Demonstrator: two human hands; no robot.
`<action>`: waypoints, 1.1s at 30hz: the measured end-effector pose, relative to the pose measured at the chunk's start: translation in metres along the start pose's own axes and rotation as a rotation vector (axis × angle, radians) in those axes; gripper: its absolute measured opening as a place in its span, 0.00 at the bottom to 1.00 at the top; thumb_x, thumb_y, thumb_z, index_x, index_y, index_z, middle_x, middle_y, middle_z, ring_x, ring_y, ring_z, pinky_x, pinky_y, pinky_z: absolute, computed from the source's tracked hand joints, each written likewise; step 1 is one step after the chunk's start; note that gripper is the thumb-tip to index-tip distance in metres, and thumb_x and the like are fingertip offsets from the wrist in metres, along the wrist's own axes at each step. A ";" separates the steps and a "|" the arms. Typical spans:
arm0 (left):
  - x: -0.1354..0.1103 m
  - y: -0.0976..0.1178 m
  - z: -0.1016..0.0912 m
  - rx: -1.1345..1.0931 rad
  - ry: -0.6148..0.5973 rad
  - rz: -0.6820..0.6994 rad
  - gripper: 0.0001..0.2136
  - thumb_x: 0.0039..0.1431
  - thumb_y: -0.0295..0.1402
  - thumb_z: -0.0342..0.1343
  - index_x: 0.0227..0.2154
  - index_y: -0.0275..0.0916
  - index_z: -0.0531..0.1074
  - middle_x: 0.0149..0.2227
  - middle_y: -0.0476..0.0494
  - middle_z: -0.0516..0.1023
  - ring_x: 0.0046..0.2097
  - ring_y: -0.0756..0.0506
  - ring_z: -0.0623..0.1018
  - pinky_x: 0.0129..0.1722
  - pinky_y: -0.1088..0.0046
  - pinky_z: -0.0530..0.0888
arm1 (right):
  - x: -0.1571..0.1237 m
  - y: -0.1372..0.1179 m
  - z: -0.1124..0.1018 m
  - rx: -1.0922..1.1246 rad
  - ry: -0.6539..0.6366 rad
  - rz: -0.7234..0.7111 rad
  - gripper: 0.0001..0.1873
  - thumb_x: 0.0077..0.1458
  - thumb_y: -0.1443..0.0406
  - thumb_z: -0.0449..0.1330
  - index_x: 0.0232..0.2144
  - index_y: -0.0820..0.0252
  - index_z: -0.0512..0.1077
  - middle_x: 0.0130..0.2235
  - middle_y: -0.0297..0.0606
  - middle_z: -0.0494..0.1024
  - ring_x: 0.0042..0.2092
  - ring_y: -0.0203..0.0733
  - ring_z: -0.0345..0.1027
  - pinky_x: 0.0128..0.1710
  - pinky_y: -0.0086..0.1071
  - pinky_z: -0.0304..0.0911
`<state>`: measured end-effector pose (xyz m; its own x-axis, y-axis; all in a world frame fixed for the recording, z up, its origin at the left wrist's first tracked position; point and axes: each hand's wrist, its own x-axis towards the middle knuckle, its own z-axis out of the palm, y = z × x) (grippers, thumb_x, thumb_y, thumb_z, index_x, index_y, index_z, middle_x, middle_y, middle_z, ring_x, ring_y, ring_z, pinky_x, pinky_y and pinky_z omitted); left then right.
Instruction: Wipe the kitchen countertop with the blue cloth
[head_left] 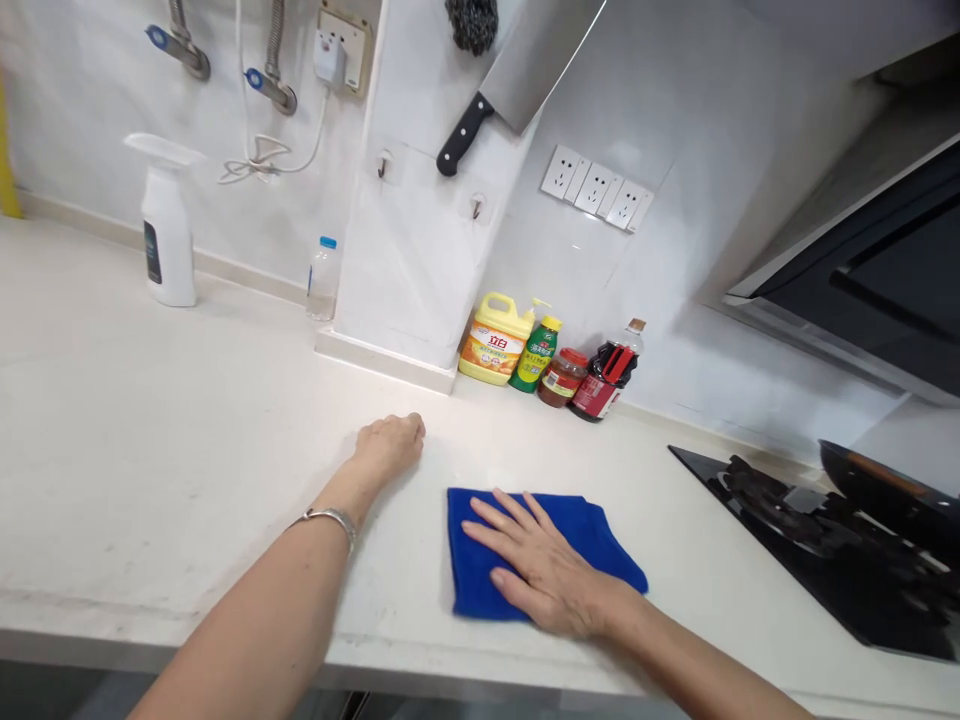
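Observation:
A folded blue cloth (592, 535) lies on the white countertop (150, 440). My right hand (536, 565) presses flat on the cloth, fingers spread and pointing left. My left hand (390, 445) rests on the bare counter a little to the left and beyond the cloth, fingers curled under into a loose fist, with nothing visible in it. A silver bracelet (330, 520) sits on the left wrist.
A yellow detergent jug (491, 340), a green bottle (536, 352), a red jar (561, 377) and a dark sauce bottle (604, 380) stand at the wall. A white spray bottle (166, 225) and a clear bottle (323, 280) stand further left. A black gas hob (817, 540) with a pan (889, 490) is at right. A cleaver (517, 70) hangs above.

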<state>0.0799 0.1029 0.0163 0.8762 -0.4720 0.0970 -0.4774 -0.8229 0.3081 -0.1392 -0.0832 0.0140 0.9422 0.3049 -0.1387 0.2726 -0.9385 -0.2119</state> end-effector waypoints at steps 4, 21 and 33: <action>-0.001 0.003 0.002 0.029 0.005 -0.015 0.18 0.66 0.33 0.43 0.53 0.43 0.73 0.49 0.35 0.79 0.53 0.36 0.78 0.54 0.58 0.72 | 0.063 -0.002 -0.010 0.009 0.044 0.014 0.31 0.70 0.50 0.41 0.72 0.41 0.45 0.76 0.29 0.40 0.76 0.52 0.27 0.72 0.64 0.25; 0.013 -0.015 -0.007 -0.199 0.141 -0.229 0.25 0.68 0.40 0.36 0.55 0.39 0.74 0.53 0.33 0.79 0.55 0.35 0.77 0.54 0.60 0.74 | 0.091 -0.027 -0.009 0.026 0.090 0.099 0.33 0.69 0.49 0.38 0.72 0.47 0.44 0.76 0.34 0.38 0.75 0.56 0.26 0.71 0.65 0.25; -0.013 -0.022 -0.009 -0.163 0.103 -0.097 0.21 0.64 0.37 0.42 0.51 0.43 0.77 0.54 0.42 0.79 0.57 0.40 0.76 0.56 0.67 0.73 | -0.041 -0.037 0.012 0.068 0.063 0.005 0.31 0.70 0.50 0.42 0.72 0.43 0.47 0.75 0.32 0.42 0.75 0.52 0.27 0.73 0.61 0.24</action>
<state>0.0791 0.1297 0.0169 0.9238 -0.3511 0.1528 -0.3805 -0.7969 0.4692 -0.1899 -0.0591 0.0162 0.9546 0.2874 -0.0790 0.2559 -0.9262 -0.2771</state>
